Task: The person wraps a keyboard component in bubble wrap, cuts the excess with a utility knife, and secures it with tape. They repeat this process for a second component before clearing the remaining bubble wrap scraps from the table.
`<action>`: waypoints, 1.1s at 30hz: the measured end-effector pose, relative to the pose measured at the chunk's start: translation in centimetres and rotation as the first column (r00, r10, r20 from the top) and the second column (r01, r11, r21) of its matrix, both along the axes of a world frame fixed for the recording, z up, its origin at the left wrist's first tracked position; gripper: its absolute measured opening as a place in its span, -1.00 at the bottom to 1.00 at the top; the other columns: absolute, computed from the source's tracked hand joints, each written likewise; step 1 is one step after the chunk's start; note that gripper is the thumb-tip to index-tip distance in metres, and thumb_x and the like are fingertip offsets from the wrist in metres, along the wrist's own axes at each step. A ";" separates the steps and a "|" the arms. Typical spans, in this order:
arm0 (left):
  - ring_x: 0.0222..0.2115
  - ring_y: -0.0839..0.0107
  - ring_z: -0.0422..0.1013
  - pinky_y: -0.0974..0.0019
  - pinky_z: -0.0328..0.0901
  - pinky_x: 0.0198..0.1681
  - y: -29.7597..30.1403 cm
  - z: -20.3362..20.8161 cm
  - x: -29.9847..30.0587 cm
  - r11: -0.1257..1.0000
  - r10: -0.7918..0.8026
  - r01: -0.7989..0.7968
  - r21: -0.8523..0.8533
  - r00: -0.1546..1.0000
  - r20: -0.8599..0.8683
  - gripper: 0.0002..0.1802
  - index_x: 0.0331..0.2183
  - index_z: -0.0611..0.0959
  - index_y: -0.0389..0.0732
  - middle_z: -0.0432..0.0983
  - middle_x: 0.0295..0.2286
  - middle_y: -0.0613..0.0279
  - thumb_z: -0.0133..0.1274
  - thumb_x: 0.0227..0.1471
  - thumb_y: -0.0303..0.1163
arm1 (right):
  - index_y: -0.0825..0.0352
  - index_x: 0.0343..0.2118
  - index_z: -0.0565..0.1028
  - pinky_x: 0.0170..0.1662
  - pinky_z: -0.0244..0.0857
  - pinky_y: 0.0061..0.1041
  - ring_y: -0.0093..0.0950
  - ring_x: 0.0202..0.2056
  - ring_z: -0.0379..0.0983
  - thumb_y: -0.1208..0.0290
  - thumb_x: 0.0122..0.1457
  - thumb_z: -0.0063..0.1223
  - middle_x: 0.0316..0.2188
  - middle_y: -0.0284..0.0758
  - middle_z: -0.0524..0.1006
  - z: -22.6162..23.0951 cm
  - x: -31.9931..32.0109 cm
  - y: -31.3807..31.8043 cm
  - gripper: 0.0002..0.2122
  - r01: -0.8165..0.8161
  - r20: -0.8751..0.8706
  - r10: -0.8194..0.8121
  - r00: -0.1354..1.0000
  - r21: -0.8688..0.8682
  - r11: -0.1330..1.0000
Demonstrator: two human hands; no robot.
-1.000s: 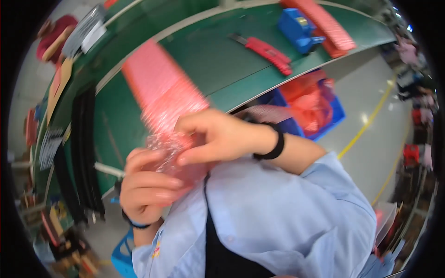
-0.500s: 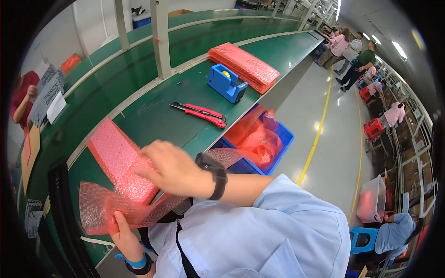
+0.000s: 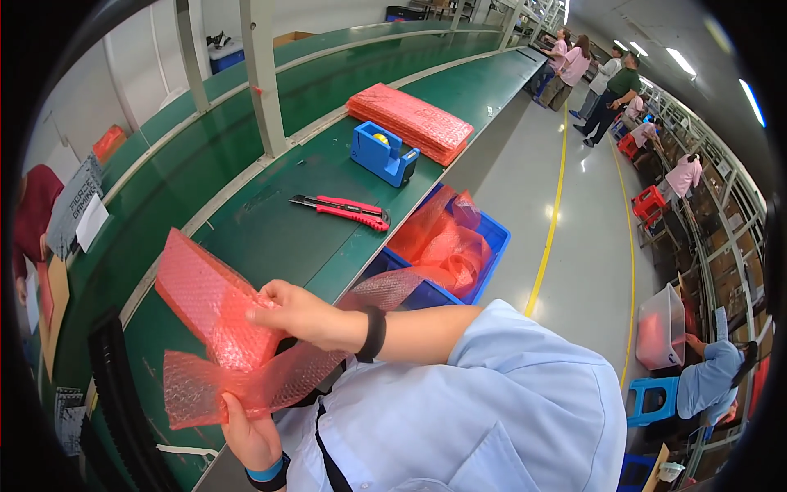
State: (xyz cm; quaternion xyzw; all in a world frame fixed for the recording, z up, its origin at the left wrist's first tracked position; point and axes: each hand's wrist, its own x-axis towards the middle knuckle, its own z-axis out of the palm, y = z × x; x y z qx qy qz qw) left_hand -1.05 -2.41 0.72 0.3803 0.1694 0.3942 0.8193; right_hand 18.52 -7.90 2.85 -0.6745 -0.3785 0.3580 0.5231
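Note:
On the near part of the green bench lies a long, flat bundle of pink-red bubble wrap. My right hand closes on its near right edge, thumb on top. A loose strip of clear reddish bubble wrap crosses the bundle's near end. My left hand pinches the lower edge of that strip. The strip passes under my right forearm toward a blue crate, which holds more crumpled red wrap. What is inside the bundle, if anything, cannot be made out.
Farther along the bench are a red box cutter, a blue tape dispenser and a stack of red bubble-wrap pieces. A metal post stands behind them. A person in dark red is across at the left; others line the aisle.
My right hand, blurred over the bundle before, now grips its near right edge. My left hand still pinches the strip. The whole view has shifted slightly.

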 end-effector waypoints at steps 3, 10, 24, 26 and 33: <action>-0.01 0.26 0.28 0.16 0.16 0.10 0.2 -0.1 0.1 1.000 -0.005 0.006 -0.008 0.996 0.085 -0.58 0.05 0.30 -0.32 0.31 0.00 0.11 -0.22 0.24 -0.30 | 0.37 0.01 0.28 0.00 0.29 -0.39 -0.39 -0.06 0.39 0.25 0.18 0.03 -0.07 -0.26 0.43 -1.7 -1.3 0.6 -0.59 0.253 -0.825 0.338 0.453 0.483 0.838; 0.04 0.25 0.24 0.11 0.12 0.14 -0.9 -0.4 0.9 0.998 -0.053 0.052 0.037 0.998 0.026 -0.55 0.06 0.29 -0.33 0.27 0.04 0.05 -0.24 0.25 -0.24 | 0.36 0.04 0.30 0.00 0.32 -0.32 -0.39 -0.06 0.42 0.41 0.20 -0.04 -0.05 -0.25 0.44 -1.4 -2.9 1.2 -0.65 0.255 -0.892 0.214 0.399 0.332 0.908; -0.10 0.31 0.34 0.22 0.21 0.02 1.3 -1.2 0.2 0.976 0.054 -0.008 0.218 0.977 -0.208 -0.69 -0.05 0.39 -0.32 0.40 -0.13 0.13 -0.19 0.22 -0.37 | 0.43 0.02 0.29 0.02 0.31 -0.15 -0.18 -0.05 0.41 0.40 0.12 -0.06 -0.07 -0.11 0.44 6.3 13.8 -9.8 -0.61 0.642 -0.694 -0.100 0.713 0.590 0.489; -0.13 0.34 0.36 0.25 0.22 0.00 1.4 -1.4 0.3 0.978 0.082 -0.032 0.207 0.967 -0.240 -0.71 -0.08 0.41 -0.31 0.41 -0.15 0.15 -0.17 0.21 -0.39 | 0.42 0.00 0.30 0.01 0.31 -0.13 -0.19 -0.05 0.41 0.39 0.14 -0.08 -0.07 -0.11 0.44 8.4 16.4 -10.8 -0.63 0.667 -0.650 -0.229 0.725 0.579 0.468; -0.19 0.43 0.35 0.34 0.23 -0.06 0.7 -1.0 0.8 0.960 0.114 -0.013 0.278 0.930 -0.350 -0.74 -0.14 0.46 -0.31 0.43 -0.20 0.23 -0.12 0.20 -0.36 | 0.39 -0.09 0.36 -0.04 0.38 -0.24 -0.26 -0.10 0.45 0.44 0.15 -0.08 -0.09 -0.19 0.47 7.0 32.0 -14.5 -0.73 0.784 -0.623 -0.482 0.616 0.422 0.456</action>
